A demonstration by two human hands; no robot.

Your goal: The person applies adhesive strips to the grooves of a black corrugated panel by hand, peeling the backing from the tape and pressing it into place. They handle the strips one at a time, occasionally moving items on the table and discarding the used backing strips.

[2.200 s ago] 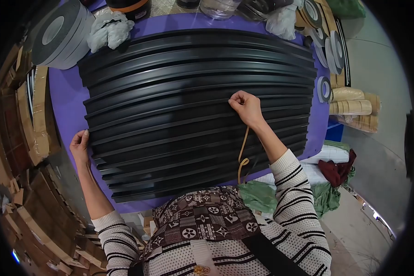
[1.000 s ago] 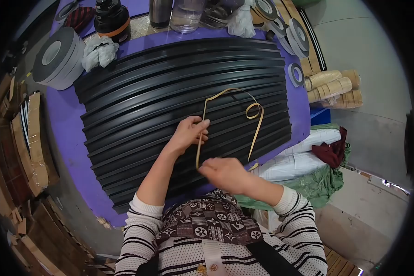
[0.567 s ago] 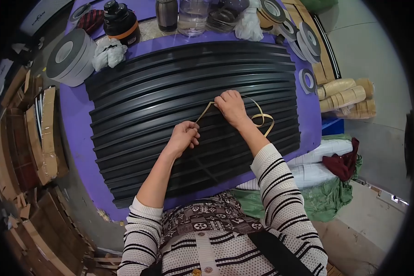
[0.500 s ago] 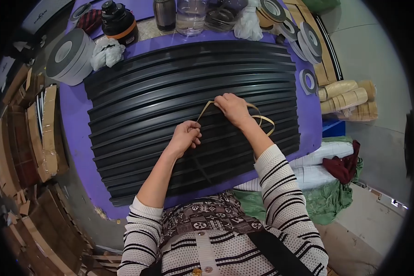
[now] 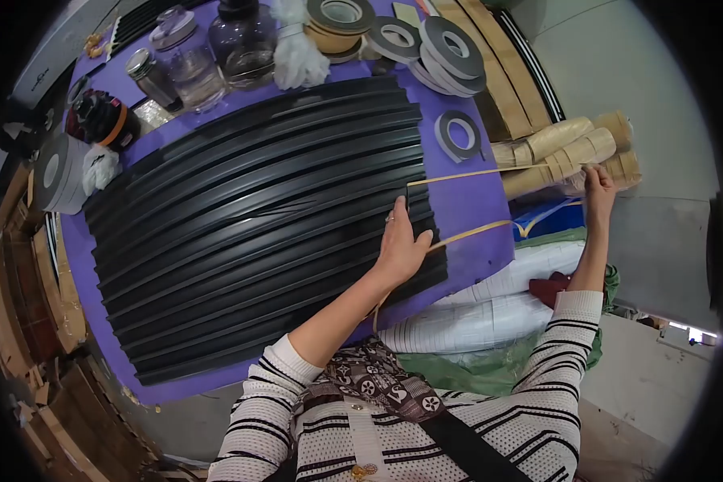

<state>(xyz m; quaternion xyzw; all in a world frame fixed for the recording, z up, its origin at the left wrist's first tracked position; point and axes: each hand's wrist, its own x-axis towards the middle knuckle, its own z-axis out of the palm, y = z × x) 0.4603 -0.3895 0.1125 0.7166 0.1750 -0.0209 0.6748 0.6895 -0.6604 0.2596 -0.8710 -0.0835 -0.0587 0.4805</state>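
Many long black ribbed strips (image 5: 257, 217) lie side by side across the purple table (image 5: 466, 237). My left hand (image 5: 402, 249) rests on their right end, fingers stretched out and thumb apart. Just beyond its fingertips, a thin tan strip (image 5: 466, 173) bends at the edge of one black piece and runs taut to the right. My right hand (image 5: 599, 189), out past the table's right edge, pinches the far end of this strip. A slack tan length also loops over the table edge and passes beneath my left forearm.
Several grey tape rolls (image 5: 451, 55) stand at the back right, with a single roll (image 5: 458, 135) nearer. Glass jars (image 5: 189, 68) and a dark bottle (image 5: 104, 120) line the back. Wrapped tan rolls (image 5: 574, 153) and white bundles (image 5: 482, 321) lie right of the table.
My right hand has moved far right, drawing the tan strip out straight. My left hand has shifted to the right end of the black strips and opened. The view has swung right.
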